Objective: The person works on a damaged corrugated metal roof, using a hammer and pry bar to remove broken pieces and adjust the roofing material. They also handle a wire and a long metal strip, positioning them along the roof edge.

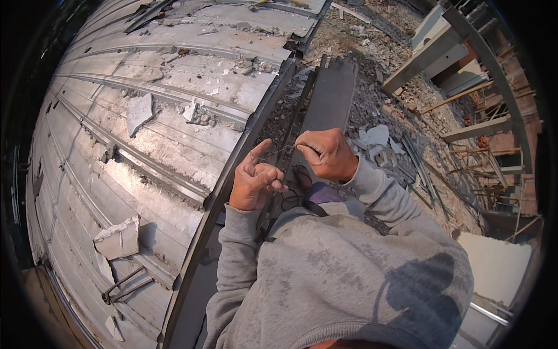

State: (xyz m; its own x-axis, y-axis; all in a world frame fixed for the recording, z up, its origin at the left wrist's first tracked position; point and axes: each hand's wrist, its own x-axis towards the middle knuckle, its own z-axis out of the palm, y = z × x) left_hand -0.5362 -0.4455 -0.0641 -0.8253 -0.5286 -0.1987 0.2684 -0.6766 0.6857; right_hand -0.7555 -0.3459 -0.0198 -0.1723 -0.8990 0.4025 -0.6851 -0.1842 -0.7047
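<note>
My left hand (256, 180) is over the edge of the metal roof, its index finger stretched out and its thumb pressed to the curled fingers. Close to its right, my right hand (329, 154) is closed in a pinch. A thin wire (278, 152) spans the gap between the two hands, running from beside the left index finger to the right fingertips. How its ends sit inside the fingers is hidden. Dark loops, perhaps more wire or cord (289, 200), hang below the hands near my waist.
Ribbed metal roofing (174, 145) fills the left, with broken white pieces (139, 113) and long-handled pincers (125, 285) lying on it. Ahead runs a grey plank (330, 96). Rubble (378, 142) covers the ground at right, below a timber and brick structure (494, 125).
</note>
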